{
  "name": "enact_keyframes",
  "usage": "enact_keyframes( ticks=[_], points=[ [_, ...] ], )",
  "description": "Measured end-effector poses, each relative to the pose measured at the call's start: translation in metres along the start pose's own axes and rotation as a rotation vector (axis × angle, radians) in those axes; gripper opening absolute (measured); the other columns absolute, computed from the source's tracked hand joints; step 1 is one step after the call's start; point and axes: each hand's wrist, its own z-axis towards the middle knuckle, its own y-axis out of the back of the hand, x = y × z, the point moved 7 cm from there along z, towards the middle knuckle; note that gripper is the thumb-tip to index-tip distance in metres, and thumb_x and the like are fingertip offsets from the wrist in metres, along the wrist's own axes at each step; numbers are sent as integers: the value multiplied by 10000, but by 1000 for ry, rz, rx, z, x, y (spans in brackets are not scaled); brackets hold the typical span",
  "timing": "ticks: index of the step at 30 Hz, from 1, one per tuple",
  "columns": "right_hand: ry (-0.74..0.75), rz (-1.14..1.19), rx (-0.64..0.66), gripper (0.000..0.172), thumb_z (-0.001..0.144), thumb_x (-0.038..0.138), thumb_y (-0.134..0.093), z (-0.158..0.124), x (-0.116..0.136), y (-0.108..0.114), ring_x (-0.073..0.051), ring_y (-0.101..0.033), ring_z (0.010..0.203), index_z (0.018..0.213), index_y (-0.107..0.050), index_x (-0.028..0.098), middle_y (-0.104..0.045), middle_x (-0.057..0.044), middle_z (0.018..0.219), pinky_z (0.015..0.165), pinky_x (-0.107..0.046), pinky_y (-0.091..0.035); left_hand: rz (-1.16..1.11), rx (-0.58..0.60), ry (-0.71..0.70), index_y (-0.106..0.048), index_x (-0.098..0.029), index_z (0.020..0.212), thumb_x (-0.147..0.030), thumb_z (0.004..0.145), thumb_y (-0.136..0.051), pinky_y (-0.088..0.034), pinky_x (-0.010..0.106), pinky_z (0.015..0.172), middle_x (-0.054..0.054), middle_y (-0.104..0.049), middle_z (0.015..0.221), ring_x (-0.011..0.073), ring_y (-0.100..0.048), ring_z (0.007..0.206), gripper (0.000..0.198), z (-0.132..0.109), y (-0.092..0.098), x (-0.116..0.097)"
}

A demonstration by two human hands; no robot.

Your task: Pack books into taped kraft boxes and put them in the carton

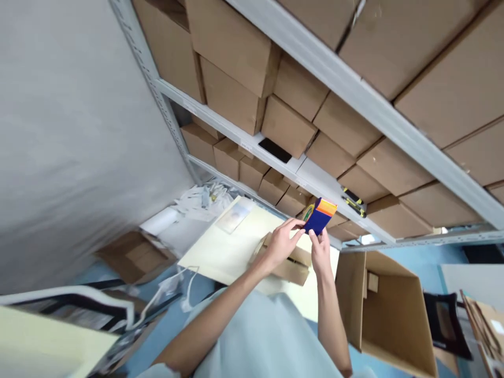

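Honestly can't read a single word or number here. The tiny labels (247,147) on the shelf edge (220,127) are just a blur, same with the sheet (235,215) on the table (212,250), and the blue and orange box (318,219) gives me nothing legible.

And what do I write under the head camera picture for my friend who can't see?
A person's left hand and right hand hold a small blue and orange packet above a pale yellow tabletop with a cardboard box on it. Beyond are shelves of brown boxes, and a big open carton is at right.
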Motion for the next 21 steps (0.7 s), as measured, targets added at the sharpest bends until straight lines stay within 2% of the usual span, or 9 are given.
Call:
enact_keyframes(
  ticks=[5,8,10,13,15,18,21],
  points=[
    [-97,59,-23,481,945,587,-790,-40,12,6,-297,-757,1158,1230,-776,201,-822,-116,1211,1104,-450,-567,7,150,7,-744,-226,1190,-308,1060,-638,-610,346,1006,79,-781,1186,219,-752,1116,187,-31,2,-18],
    [-125,26,-73,488,967,630,-753,-51,9,13,-296,-774,1078,1163,-795,184,-836,-114,1125,1023,-442,-604,30,247,14,-755,-225,1172,-318,1064,-635,-620,351,1002,83,-785,1184,227,-759,1124,186,-37,-2,-23],
    [-111,-27,-84,488,976,639,-741,-57,8,18,-289,-777,1026,1129,-794,179,-838,-110,1085,963,-424,-621,20,245,10,-757,-227,1205,-336,1059,-657,-627,352,1004,80,-786,1163,222,-768,1105,208,-35,0,-28],
    [-32,-145,-66,445,987,603,-744,-66,13,26,-284,-774,1020,1143,-790,189,-830,-113,1100,940,-408,-625,-7,117,-32,-722,-221,1339,-373,1043,-705,-626,369,1049,101,-763,1255,225,-755,1163,333,-24,18,-48],
    [56,-248,-37,376,1003,549,-744,-71,20,32,-286,-764,1057,1161,-786,210,-819,-115,1133,968,-414,-616,-7,86,-94,-706,-223,1389,-392,1034,-725,-616,391,1086,118,-736,1344,244,-724,1248,394,-14,30,-69],
    [216,-399,34,215,1037,430,-716,-77,33,38,-281,-743,1064,1140,-765,247,-807,-98,1127,995,-429,-596,46,187,-186,-741,-237,1349,-371,1033,-724,-619,397,1070,110,-748,1328,250,-714,1245,343,-4,35,-98],
    [369,-499,87,97,1045,293,-686,-81,44,44,-270,-731,1016,1131,-725,269,-796,-72,1081,985,-438,-582,116,274,-238,-780,-247,1261,-330,1050,-684,-621,391,1035,92,-775,1247,240,-720,1185,246,0,34,-117]
  ],
)
